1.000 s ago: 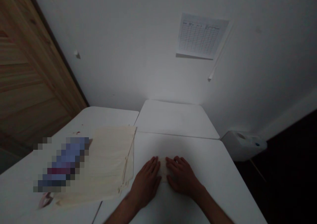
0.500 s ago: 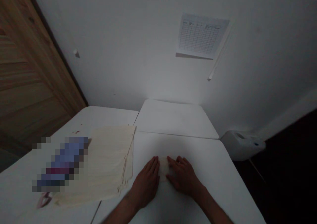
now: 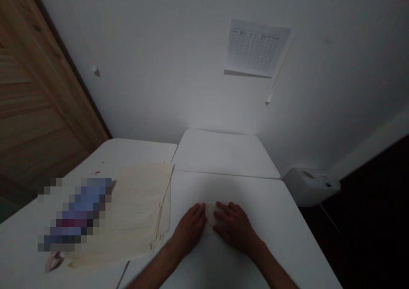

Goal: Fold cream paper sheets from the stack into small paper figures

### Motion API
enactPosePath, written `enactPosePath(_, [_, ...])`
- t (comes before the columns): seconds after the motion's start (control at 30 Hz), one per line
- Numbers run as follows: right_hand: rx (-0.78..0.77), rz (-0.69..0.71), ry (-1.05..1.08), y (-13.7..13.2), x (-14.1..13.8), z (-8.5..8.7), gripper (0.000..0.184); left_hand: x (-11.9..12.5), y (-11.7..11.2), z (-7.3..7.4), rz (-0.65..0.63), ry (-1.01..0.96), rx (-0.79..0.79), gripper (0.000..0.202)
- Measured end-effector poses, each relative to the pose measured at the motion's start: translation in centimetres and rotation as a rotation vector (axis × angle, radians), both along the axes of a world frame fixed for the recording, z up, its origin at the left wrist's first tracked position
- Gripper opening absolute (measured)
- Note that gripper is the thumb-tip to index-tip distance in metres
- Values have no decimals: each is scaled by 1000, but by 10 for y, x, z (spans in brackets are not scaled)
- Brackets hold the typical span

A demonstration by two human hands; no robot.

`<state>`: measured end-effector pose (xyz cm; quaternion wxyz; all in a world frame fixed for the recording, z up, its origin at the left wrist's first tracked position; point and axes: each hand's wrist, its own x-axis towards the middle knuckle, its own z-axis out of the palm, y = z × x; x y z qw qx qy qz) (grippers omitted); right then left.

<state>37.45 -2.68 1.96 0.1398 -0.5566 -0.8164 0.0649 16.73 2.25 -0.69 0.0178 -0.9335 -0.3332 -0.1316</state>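
My left hand (image 3: pixel 189 231) and my right hand (image 3: pixel 234 228) lie side by side on a white table (image 3: pixel 275 233), palms down with the fingers stretched out. Between and under their fingertips is a small pale folded piece, cloth or paper (image 3: pixel 210 218), mostly hidden by the fingers. To the left of my left hand lies a stack of cream cloth bags with drawstrings (image 3: pixel 137 208).
A pixelated blue and red item (image 3: pixel 75 214) sits on the left table beside the stack. A second white table (image 3: pixel 223 153) stands against the wall. A printed sheet (image 3: pixel 255 47) hangs on the wall. A wooden door (image 3: pixel 32 106) is at left, a white device (image 3: pixel 311 186) at right.
Both hands have stayed on the small pale piece; the fingers shifted slightly. The view moved a little.
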Motion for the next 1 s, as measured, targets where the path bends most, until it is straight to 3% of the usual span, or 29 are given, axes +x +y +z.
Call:
enactPosePath(0.17, [52,49,45,-1,0,-4,16,-3,0,7,-52,-49,-40,39])
enactPosePath(0.33, [64,96,39,-7,-2,-4,19,-4,1,7,-114,-100,-75,38])
enactPosePath(0.7, [154,131,55,-28,-3,-10,13,4,-8,11,-31,-244,-89,18])
enactPosePath(1.0, [85,102,78,-32,-3,-4,13,3,-7,3,-12,-363,-121,21])
